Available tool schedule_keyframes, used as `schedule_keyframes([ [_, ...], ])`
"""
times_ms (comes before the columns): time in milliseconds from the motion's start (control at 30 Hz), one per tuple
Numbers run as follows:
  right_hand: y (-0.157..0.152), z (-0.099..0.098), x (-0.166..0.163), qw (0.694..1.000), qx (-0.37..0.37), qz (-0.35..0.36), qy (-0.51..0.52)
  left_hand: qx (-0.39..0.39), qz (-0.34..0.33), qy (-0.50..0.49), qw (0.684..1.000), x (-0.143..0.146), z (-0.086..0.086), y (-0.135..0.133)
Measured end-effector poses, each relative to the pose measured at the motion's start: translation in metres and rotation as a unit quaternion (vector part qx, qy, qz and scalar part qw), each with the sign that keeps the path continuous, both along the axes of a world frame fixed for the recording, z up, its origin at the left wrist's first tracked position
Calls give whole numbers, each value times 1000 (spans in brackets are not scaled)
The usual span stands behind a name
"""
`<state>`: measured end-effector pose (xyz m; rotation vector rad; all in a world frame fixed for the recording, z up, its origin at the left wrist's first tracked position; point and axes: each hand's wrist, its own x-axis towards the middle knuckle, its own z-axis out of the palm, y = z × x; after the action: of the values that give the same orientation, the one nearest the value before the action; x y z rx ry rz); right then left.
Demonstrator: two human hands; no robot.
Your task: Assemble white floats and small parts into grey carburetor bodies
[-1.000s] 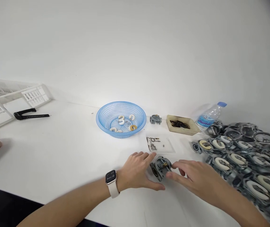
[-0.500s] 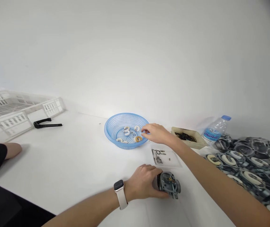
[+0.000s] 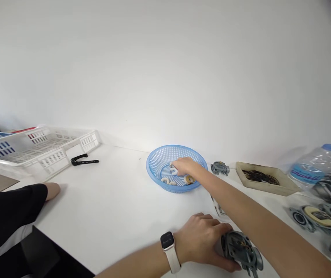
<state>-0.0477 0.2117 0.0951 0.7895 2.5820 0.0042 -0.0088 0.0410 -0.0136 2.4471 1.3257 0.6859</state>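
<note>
My left hand (image 3: 204,241) is wrapped around a grey metal carburetor (image 3: 240,250), its open underside facing up, at the front of the white table. A white watch band circles that wrist. My right hand (image 3: 184,166) is inside the blue plastic basket (image 3: 150,175), fingers pinched together at a white C-shaped carburetor float (image 3: 173,170). The fingertips are partly hidden, so the grip shows only in part. Other white floats (image 3: 165,180) and a yellowish float (image 3: 189,179) lie on the basket floor. Small parts (image 3: 218,206) beyond the left hand are mostly covered by my right forearm.
A carburetor (image 3: 220,168), a beige tray (image 3: 287,185) of dark rings and a water bottle (image 3: 313,166) stand along the wall. More carburetors (image 3: 316,218) crowd the right. At left are a white crate (image 3: 52,162), a black strap (image 3: 84,160) and another person's arm (image 3: 52,191).
My right hand has moved from the basket's right rim down into it, onto the floats. My left hand still holds the carburetor. The whole view has shifted left.
</note>
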Motion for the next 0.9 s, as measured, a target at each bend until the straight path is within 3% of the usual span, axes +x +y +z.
schedule_keyframes([
  [133,2,6,12,996,-42,-23,-78,9,9,-6,1000,1,-4,0],
  [267,-1,5,18,994,-54,-26,-87,13,17,-10,1000,3,-5,0],
  [467,11,12,31,998,-53,-2,-21,6,15,-2,1000,3,-5,0],
  [700,16,22,56,993,8,18,116,16,26,9,1000,5,-7,1],
  [900,7,5,43,996,-80,21,18,30,22,10,999,6,-8,-1],
])
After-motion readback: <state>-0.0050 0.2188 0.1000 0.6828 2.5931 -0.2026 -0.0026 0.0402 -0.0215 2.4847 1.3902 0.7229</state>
